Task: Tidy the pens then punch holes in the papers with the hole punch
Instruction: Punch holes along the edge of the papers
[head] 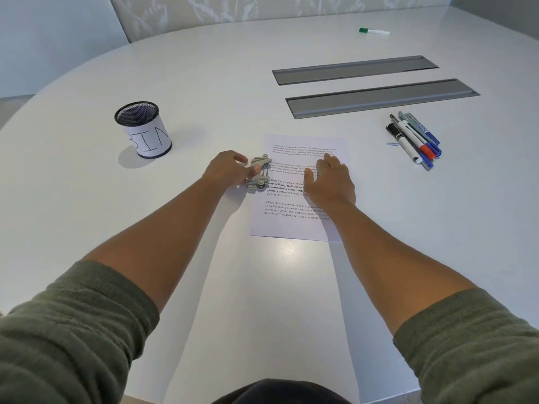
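Nearest the person, the papers (294, 217) lie flat on the white counter (204, 287), and the right hand (329, 182) rests on them with its fingers straight and spread, pressing the sheets down. At the sheets' left edge sits the grey hole punch (258, 173), and the left hand (230, 170) holds it with its fingers curled round the body and the thumb laid along the lever. The risk here looks to be alignment: whether the edge is fully seated in the punch's slot cannot be told, and if it is not, the holes may land too close to the margin or miss the lower sheets. A one-handed press could also tip or slide the small punch, skewing the stack if the flat palm eases off. Further out, the pens (415, 138) lie bunched together on the counter to the right, with a blue paper clip (392, 144) just beside them, while the mesh cup (143, 129) labelled BIN stands well apart to the left. One green-capped marker (374, 31) lies alone at the far side, so the tidying may be judged unfinished.
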